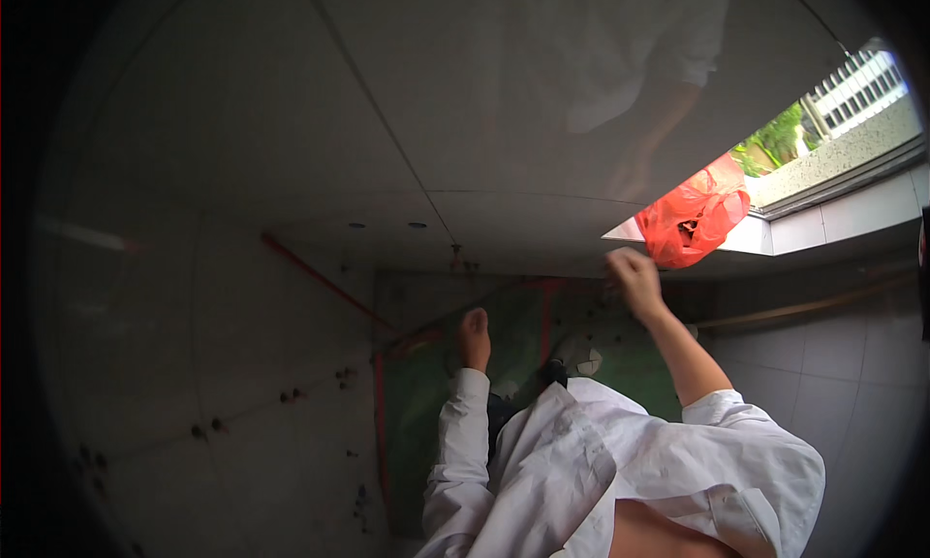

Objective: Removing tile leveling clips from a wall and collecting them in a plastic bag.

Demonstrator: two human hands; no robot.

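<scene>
My right hand (635, 279) is raised beside the tiled wall, just left of and below a red plastic bag (696, 214). Its fingers are curled in, and whatever they may hold cannot be made out. The bag is crumpled and sits on the window ledge, with something dark showing through its opening. Lower and further left, my left hand (475, 340) hangs over the green floor covering (504, 330). The fingers of that hand are bent together, and their inner side is hidden. White sleeves cover my arms, the right one pushed up to the elbow.
Large glossy tiles (320, 141) face me, reflecting a sleeve and arm. Small dark clips (292, 395) stud the left wall's joints. A thin red strip (329, 280) slants at left. A light pole (804, 310) leans along the right wall. Outside the window opening stands a pale building (857, 93).
</scene>
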